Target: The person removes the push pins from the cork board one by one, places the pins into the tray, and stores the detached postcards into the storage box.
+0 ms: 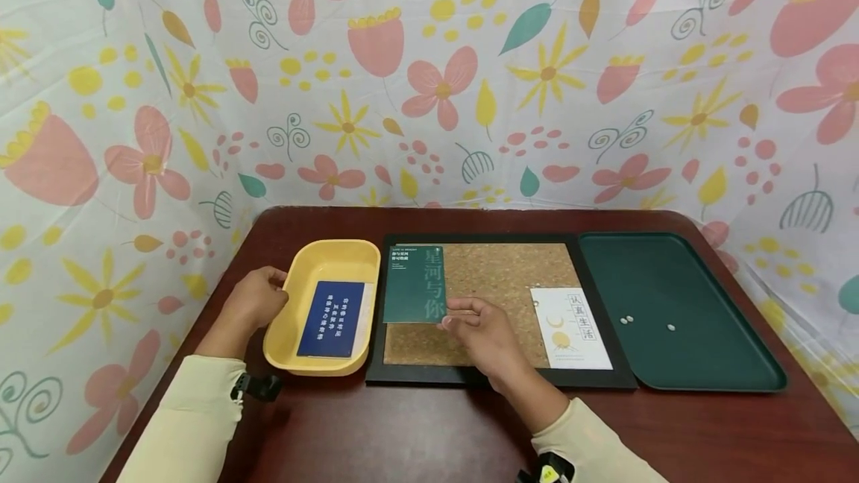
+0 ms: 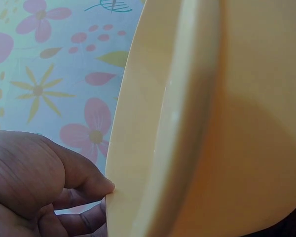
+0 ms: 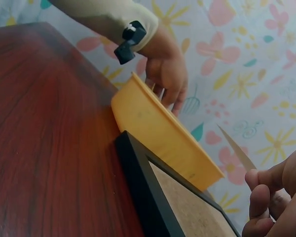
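Observation:
My left hand (image 1: 255,300) pinches the outer rim of a yellow plastic tray (image 1: 329,259); the thumb and curled fingers meet its edge in the left wrist view. A dark blue card (image 1: 331,319) with white writing lies inside this tray, over a paler card. Between the thumb and fingers of my right hand (image 1: 486,334) is a green card (image 1: 409,293) with lettering, held by its lower right corner over the left part of a black-framed cork board (image 1: 496,267). From the right wrist, that card (image 3: 235,148) appears nearly edge-on, raised off the board.
A white card (image 1: 570,330) with a yellow drawing lies at the board's lower right, a small pale pin (image 1: 536,304) near its upper left. Right of the board, a dark green tray (image 1: 698,360) holds a few small white pieces (image 1: 671,327). A floral cloth (image 1: 429,80) hangs behind the table.

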A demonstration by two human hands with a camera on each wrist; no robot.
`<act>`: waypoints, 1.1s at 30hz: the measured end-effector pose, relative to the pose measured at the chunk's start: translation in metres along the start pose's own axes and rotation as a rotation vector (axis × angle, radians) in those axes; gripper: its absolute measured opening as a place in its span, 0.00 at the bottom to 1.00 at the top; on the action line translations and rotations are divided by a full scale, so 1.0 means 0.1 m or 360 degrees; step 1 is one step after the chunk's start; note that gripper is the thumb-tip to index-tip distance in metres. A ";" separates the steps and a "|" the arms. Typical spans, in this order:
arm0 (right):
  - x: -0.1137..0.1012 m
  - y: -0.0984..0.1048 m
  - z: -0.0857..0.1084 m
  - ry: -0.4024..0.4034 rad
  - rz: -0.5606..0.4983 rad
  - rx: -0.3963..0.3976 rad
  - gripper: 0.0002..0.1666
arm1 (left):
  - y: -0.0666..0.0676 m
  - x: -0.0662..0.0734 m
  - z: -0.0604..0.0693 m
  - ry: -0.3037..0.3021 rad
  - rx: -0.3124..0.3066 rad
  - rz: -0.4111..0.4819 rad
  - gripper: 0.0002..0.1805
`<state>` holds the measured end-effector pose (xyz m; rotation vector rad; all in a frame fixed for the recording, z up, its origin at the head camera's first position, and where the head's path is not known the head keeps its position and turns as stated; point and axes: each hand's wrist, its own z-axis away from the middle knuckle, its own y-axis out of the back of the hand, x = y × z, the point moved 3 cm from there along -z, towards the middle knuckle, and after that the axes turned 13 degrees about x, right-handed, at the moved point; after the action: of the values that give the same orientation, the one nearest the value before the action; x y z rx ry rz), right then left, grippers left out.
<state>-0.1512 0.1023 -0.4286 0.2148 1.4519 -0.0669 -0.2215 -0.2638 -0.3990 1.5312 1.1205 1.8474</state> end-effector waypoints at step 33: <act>0.06 -0.37 0.07 0.0026 -0.0053 -0.0196 0.17 | 0.01 0.02 0.02 0.0035 -0.0001 0.0010 0.22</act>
<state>-0.1502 0.0654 -0.4377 0.0905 1.4706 -0.0027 -0.2201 -0.2619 -0.3971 1.5194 1.1258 1.8730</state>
